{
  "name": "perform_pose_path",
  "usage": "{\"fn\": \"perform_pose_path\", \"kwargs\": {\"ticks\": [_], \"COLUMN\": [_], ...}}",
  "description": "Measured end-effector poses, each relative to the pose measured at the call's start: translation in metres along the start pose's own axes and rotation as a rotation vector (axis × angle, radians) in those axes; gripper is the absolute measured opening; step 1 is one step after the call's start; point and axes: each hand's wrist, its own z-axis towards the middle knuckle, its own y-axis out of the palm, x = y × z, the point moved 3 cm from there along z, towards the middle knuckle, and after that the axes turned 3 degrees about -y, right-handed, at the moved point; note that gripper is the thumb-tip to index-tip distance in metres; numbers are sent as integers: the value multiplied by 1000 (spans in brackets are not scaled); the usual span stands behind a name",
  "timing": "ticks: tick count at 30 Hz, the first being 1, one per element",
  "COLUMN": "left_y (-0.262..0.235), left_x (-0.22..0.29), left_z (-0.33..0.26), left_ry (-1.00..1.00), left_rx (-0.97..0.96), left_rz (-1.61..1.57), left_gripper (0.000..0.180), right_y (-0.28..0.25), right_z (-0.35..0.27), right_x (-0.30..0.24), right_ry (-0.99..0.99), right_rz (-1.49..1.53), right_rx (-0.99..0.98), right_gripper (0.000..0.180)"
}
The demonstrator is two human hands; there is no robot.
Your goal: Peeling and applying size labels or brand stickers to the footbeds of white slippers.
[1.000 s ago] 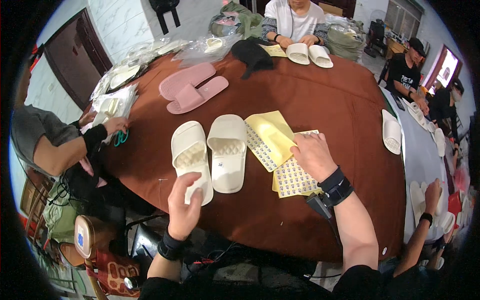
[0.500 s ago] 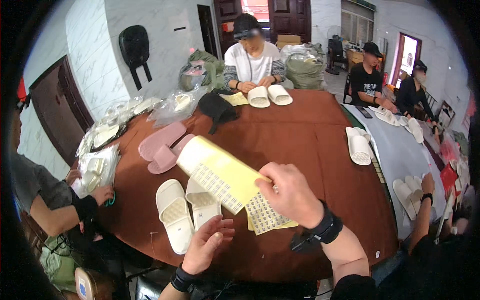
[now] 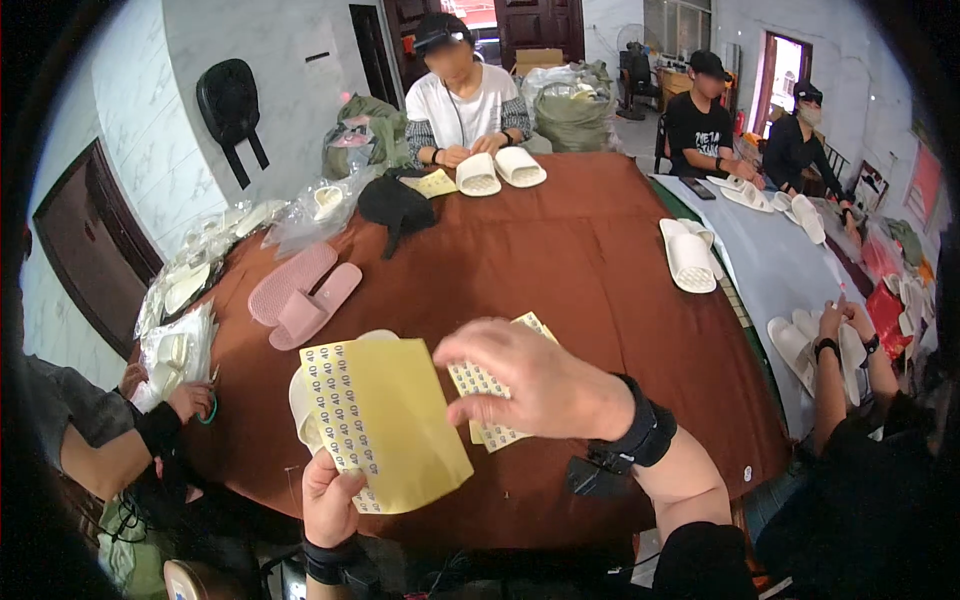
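Sticker sheet lifted over the white slippers

Left hand [image 3: 330, 497] pinches the yellow sticker sheet [image 3: 385, 425] at its lower edge; right hand [image 3: 530, 385], fingers curled, reaches its right edge; white slippers [image 3: 305, 400] under the sheet look mostly hidden, labelling seems unfinished

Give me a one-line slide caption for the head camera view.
Left hand holds up a yellow sticker sheet; right hand reaches toward it above a brown table.

a large round table [image 3: 560, 250] with a reddish-brown cloth fills the middle of the room. behind it stands a pale marbled wall [image 3: 130, 90] with a black bag [image 3: 232, 110] hanging on it, and a dark wooden door [image 3: 85, 250] at the left. dark doors [image 3: 540, 20] stand at the far end. daylight comes through a window [image 3: 675, 20] and an open doorway [image 3: 780, 65] at the right.
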Motion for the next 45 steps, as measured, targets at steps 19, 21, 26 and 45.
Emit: {"fn": "perform_pose_path", "kwargs": {"ticks": [19, 21, 26, 45], "left_y": [6, 1, 7, 16], "left_x": [24, 20, 8, -39], "left_z": [-5, 3, 20, 22], "left_ry": [-274, -66, 208, 278], "left_rx": [-252, -35, 129, -162], "left_rz": [501, 489, 503, 1600], "left_gripper": [32, 27, 39, 52], "right_y": [19, 15, 2, 26], "right_z": [-3, 0, -20, -56], "right_x": [13, 26, 112, 170], "right_ry": [329, 312, 498, 681], "right_rz": [625, 735, 397, -223], "right_rx": [-188, 133, 350, 238], "right_gripper": [37, 31, 28, 16]}}
